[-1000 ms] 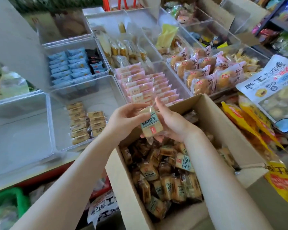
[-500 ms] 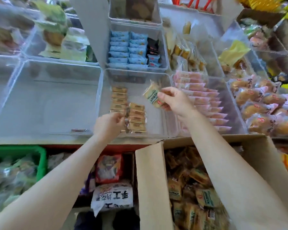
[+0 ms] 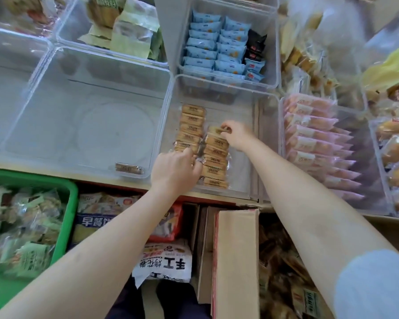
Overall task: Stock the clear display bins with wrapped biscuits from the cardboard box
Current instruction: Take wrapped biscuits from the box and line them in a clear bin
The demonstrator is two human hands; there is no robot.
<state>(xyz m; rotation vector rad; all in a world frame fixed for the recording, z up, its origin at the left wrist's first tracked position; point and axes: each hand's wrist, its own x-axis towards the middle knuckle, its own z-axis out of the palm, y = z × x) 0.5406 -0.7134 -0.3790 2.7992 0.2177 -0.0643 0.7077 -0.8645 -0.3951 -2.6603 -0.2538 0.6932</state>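
In the middle of the frame stands the clear bin [image 3: 217,88] that is being filled. It already holds two rows of wrapped biscuits [image 3: 190,128] standing on edge, side by side. The right hand [image 3: 236,134] pinches one wrapped biscuit [image 3: 214,130] between thumb and fingers and sets it at the far end of the right row. The left hand [image 3: 174,169] is at the near end of the left row, with curled fingers on the packets there; whether it grips one or only steadies the row cannot be told. The cardboard box [image 3: 237,261] is at the lower right of the frame, open, with many more packets inside.

Each packet looks light and small. The film wrapper is probably smooth and a little slippery, and the biscuit inside is stiff but likely breaks under pressure. It seems best to hold a packet by its two flat faces with a gentle pinch, not by the crimped ends, which bend. One loose packet [image 3: 129,168] lies in the large bin [image 3: 90,65] on the left.
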